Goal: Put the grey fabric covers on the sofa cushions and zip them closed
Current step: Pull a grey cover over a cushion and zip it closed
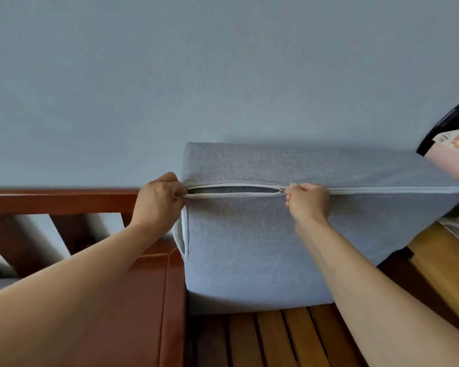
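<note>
The covered cushion [263,234] stands on the sofa's wooden slats [276,337], its zip [233,191] running left-right along the top edge. The right hand [308,202] pinches the slider [284,190]; the open stretch (roughly a third, I judge) lies leftward, ending at the left hand [159,205], which grips that corner.

We count one grey covered cushion [263,234], one zipper slider [284,190], two hands: left hand [159,205], right hand [309,202]. One wooden sofa frame [64,201]. Possibly one printed bag [456,152] at right edge, mostly cropped.
</note>
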### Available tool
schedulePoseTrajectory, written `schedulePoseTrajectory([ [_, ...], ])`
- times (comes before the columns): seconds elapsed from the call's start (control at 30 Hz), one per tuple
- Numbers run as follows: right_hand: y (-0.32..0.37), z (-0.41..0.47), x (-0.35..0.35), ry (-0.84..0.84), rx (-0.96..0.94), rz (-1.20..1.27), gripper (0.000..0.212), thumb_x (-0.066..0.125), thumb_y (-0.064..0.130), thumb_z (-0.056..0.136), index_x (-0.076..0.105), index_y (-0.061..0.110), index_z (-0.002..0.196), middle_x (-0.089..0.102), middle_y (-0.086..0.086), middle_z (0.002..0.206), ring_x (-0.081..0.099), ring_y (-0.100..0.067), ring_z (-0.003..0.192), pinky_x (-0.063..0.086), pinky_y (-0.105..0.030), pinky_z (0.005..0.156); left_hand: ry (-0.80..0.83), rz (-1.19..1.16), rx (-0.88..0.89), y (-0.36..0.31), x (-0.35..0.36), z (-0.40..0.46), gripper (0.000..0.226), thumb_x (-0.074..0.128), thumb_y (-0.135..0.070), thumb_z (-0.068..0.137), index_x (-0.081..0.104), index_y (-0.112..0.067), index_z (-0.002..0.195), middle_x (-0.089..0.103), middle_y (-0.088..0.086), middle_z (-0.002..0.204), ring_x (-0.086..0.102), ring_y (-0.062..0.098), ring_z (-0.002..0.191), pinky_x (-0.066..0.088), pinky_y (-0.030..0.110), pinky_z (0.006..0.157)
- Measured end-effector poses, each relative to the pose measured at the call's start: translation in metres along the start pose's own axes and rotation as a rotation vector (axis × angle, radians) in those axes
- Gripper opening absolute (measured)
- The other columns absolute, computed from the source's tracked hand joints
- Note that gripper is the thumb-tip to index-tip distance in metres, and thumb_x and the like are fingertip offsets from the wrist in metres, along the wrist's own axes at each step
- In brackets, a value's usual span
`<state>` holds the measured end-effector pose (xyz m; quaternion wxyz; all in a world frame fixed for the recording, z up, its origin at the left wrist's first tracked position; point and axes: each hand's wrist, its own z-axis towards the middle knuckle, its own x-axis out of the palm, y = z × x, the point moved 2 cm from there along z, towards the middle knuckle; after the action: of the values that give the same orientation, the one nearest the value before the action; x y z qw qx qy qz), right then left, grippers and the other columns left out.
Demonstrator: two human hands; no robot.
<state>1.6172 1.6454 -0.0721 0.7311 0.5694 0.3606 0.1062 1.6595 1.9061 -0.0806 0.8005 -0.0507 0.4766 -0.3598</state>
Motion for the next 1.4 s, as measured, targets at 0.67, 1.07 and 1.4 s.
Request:
schedulePoseTrajectory([
  [0.67,0.014,-0.027,0.049,0.021,-0.120,0.024,0.036,0.048,0.028,0.067,0.052,-0.007,0.063,0.044,-0.016,0.059,0.045,-0.027,0.057,0.052,-0.050,0.064,-0.191,-0.249,-0.272,-0.009,0.011,-0.026,0.013,0.073,-0.014,0.077,0.065,-0.018,0.086,0.065,-0.006,0.076,0.058,0.014,0.069,0.049,0.032,0.060],
  [1.07,0.030,-0.038,0.047,0.071,-0.140,-0.035,0.030,0.057,0.017,0.084,0.059,-0.006,0.065,0.055,-0.014,0.061,0.055,-0.030,0.061,0.053,-0.043,0.067,-0.134,-0.343,-0.359,0.001,0.009,-0.011,0.010,0.073,-0.018,0.080,0.072,-0.009,0.078,0.065,-0.003,0.099,0.060,0.014,0.086,0.048,0.029,0.073],
  [1.4,0.078,-0.089,0.102,0.299,-0.272,-0.139,0.028,0.057,0.020,0.090,0.064,0.011,0.065,0.061,-0.008,0.067,0.055,-0.021,0.063,0.038,-0.024,0.057,-0.122,-0.528,-0.423,0.008,0.007,-0.010,0.015,0.077,-0.009,0.074,0.065,-0.016,0.068,0.064,-0.007,0.077,0.060,0.007,0.072,0.048,0.015,0.069],
])
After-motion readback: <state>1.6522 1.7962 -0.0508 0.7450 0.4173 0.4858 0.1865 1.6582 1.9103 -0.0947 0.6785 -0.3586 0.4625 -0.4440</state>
